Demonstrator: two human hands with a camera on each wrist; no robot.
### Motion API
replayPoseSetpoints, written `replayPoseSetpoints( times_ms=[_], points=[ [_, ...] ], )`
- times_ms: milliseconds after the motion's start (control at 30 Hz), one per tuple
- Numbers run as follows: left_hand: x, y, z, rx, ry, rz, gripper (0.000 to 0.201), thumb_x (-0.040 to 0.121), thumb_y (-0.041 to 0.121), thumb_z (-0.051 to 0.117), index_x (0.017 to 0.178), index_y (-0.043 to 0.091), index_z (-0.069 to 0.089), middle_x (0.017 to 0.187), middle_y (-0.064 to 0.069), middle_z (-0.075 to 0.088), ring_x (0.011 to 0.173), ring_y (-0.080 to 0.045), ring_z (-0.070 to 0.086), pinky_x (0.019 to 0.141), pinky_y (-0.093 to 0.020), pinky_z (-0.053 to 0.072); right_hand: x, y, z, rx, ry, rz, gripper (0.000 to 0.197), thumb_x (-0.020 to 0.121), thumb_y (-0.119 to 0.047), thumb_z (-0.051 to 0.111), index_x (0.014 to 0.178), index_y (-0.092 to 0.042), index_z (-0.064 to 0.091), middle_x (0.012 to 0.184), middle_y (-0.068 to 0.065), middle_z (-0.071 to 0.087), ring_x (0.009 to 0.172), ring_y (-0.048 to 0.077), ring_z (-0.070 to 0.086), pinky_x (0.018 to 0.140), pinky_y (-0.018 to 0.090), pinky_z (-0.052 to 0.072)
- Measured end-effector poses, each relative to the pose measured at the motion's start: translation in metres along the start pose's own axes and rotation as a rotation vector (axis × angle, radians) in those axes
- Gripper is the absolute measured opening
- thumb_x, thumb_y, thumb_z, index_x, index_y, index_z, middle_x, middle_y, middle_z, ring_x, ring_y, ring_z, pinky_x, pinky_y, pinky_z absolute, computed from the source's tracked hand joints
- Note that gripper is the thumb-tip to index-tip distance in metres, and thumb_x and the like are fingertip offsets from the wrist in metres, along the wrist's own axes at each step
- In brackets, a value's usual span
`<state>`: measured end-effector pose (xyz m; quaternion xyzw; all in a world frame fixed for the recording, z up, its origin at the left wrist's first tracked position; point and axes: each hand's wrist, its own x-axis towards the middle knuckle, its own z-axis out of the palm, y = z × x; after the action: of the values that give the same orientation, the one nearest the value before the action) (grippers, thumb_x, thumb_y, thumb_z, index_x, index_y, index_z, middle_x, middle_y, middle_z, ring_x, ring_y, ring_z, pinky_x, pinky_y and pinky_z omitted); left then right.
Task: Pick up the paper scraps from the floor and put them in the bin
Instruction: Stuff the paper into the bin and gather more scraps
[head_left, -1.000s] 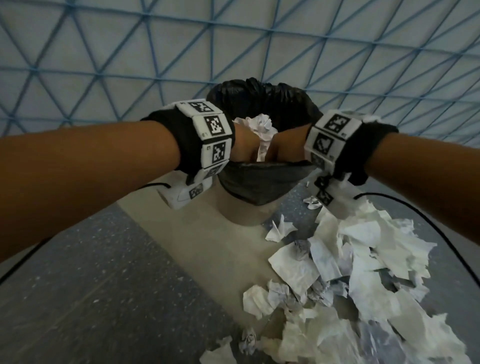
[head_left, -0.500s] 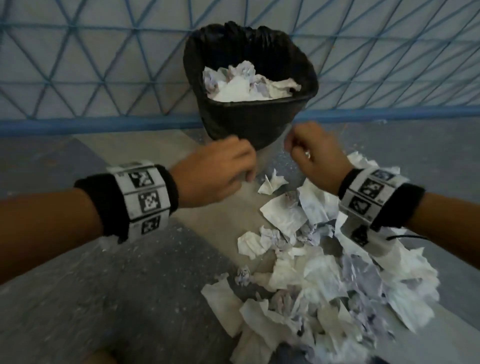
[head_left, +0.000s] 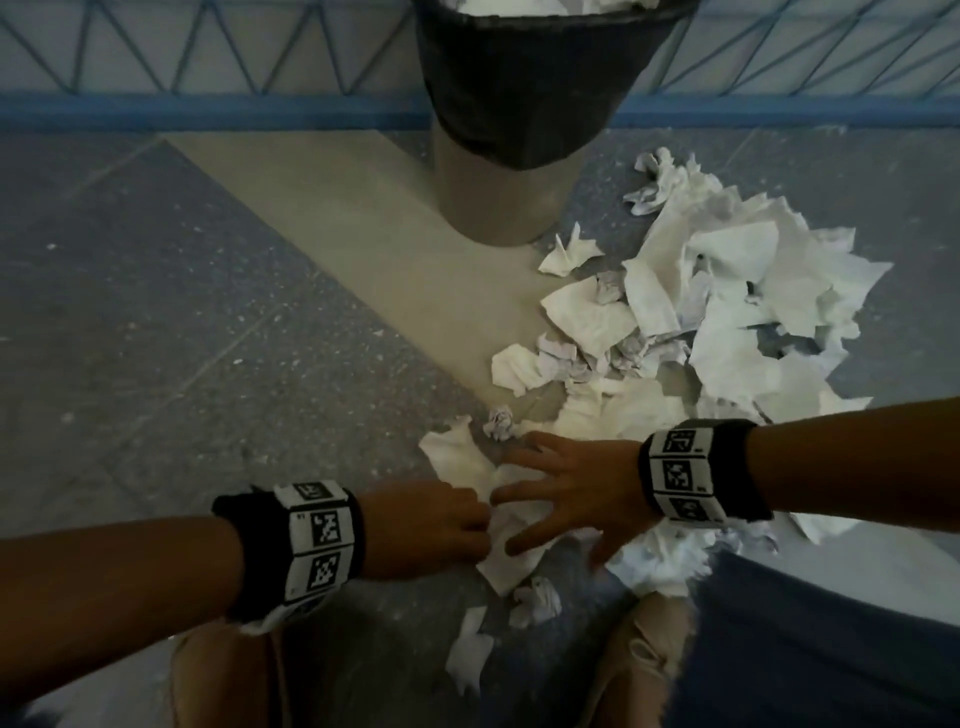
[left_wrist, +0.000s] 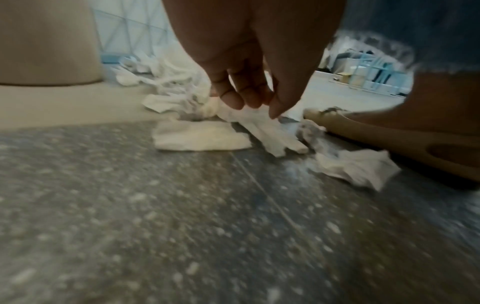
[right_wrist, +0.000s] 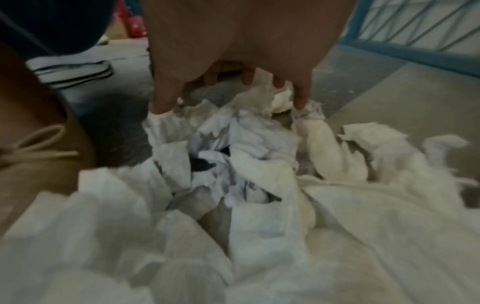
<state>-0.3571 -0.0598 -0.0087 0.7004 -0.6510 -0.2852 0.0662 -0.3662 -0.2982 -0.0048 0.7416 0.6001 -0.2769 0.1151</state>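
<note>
Head view first: both hands are down at the near edge of the paper scraps (head_left: 691, 332), a loose white heap on the grey floor (head_left: 182, 312) just right of and in front of the bin (head_left: 535, 88), whose black liner already holds some paper at the top of the frame. Left hand (head_left: 426, 527) has its fingers curled onto a long torn scrap (head_left: 506, 525), while the right hand (head_left: 566, 493) lies spread flat over the same piece and the heap's edge, fingers straight and holding nothing. That scrap runs lengthwise from far-left to near-right, roughly toward the person's feet. Left wrist view: fingertips (left_wrist: 235, 100) and thumb pinch the upper end of that strip, whose other end trails on the floor toward a beige shoe (left_wrist: 389, 131); another flat scrap (left_wrist: 200, 135) lies just beside it. Right wrist view: spread fingers (right_wrist: 162, 100) touch the crumpled top of the pile, not yet closed. Judging by this, the gathering step is in hand; the next move probably calls for the right hand to close on a bunch, then both to lift to the bin.
</note>
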Motion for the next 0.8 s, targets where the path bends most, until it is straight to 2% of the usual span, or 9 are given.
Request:
replayPoseSetpoints(
  times_ms=[100,233,367,467,533,600,667,733,800],
  points=[
    [0.001,0.013,0.02,-0.017,0.031,0.094,0.021,0.08,0.016,0.057,0.099,0.021,0.066,0.098,-0.001,0.068,0.081,-0.018,0.064,0.066,-0.027,0.057,0.005,0.0,0.004,-0.073,-0.115,0.017,0.088,0.064,-0.06,0.068,0.139,-0.041,0.026,0.154,0.011,0.026,0.136,0.05,0.024,0.102,0.067,0.029],
    [0.008,0.027,0.022,0.017,0.07,0.203,0.041,0.06,0.024,0.081,0.099,0.026,0.069,0.097,0.003,0.07,0.079,-0.014,0.067,0.062,-0.02,0.056,0.009,0.005,-0.004,-0.187,-0.072,0.023,0.072,0.069,-0.048,0.07,0.134,-0.037,0.04,0.15,0.01,0.036,0.134,0.047,0.033,0.099,0.063,0.04],
    [0.008,0.034,0.04,0.068,-0.013,0.326,0.047,0.063,0.051,0.072,0.108,0.038,0.063,0.113,0.006,0.068,0.096,-0.013,0.059,0.067,-0.021,0.054,0.014,-0.004,-0.002,-0.204,0.056,-0.044,0.077,0.064,-0.057,0.07,0.132,-0.038,0.041,0.147,0.009,0.041,0.134,0.045,0.034,0.099,0.061,0.038],
    [0.006,0.042,0.054,0.225,-0.196,0.236,0.045,0.06,0.065,0.066,0.102,0.051,0.063,0.114,0.014,0.068,0.1,-0.007,0.064,0.075,-0.02,0.056,0.017,-0.02,0.008,-0.198,0.108,-0.159,0.08,0.064,-0.059,0.069,0.135,-0.04,0.036,0.151,0.007,0.034,0.138,0.045,0.025,0.102,0.065,0.029],
    [0.008,0.045,0.058,0.258,-0.198,0.198,0.03,0.065,0.06,0.065,0.093,0.049,0.067,0.109,0.015,0.069,0.099,-0.006,0.066,0.075,-0.021,0.057,0.017,-0.03,0.014,-0.217,0.081,-0.206,0.08,0.067,-0.062,0.065,0.137,-0.043,0.031,0.155,0.004,0.026,0.14,0.047,0.017,0.104,0.068,0.021],
    [0.011,0.043,0.055,0.176,-0.201,0.209,0.024,0.078,0.045,0.057,0.091,0.031,0.071,0.105,0.004,0.071,0.096,-0.015,0.067,0.073,-0.027,0.059,0.017,-0.034,0.019,-0.211,0.015,-0.211,0.076,0.069,-0.06,0.064,0.136,-0.045,0.031,0.156,0.004,0.023,0.14,0.048,0.014,0.103,0.069,0.016],
    [0.014,0.032,0.046,0.104,-0.114,0.241,0.021,0.078,0.027,0.059,0.089,0.014,0.071,0.097,-0.008,0.071,0.087,-0.024,0.069,0.065,-0.03,0.06,0.019,-0.033,0.019,-0.197,-0.038,-0.169,0.067,0.072,-0.055,0.065,0.132,-0.044,0.038,0.154,0.006,0.026,0.14,0.049,0.017,0.104,0.069,0.018],
    [0.012,0.016,0.03,0.082,0.022,0.178,0.023,0.063,0.025,0.077,0.085,0.02,0.071,0.09,-0.002,0.072,0.079,-0.016,0.069,0.059,-0.021,0.057,0.022,-0.028,0.013,-0.166,-0.04,-0.114,0.05,0.079,-0.046,0.062,0.126,-0.039,0.048,0.152,0.012,0.029,0.139,0.048,0.019,0.106,0.069,0.021],
    [0.007,-0.002,0.018,0.071,0.083,0.075,0.028,0.062,0.03,0.076,0.089,0.025,0.07,0.101,0.001,0.071,0.085,-0.012,0.068,0.064,-0.02,0.058,0.024,-0.02,0.007,-0.129,-0.032,-0.059,0.04,0.083,-0.036,0.059,0.121,-0.032,0.054,0.152,0.018,0.028,0.139,0.049,0.018,0.107,0.069,0.023]
  ],
)
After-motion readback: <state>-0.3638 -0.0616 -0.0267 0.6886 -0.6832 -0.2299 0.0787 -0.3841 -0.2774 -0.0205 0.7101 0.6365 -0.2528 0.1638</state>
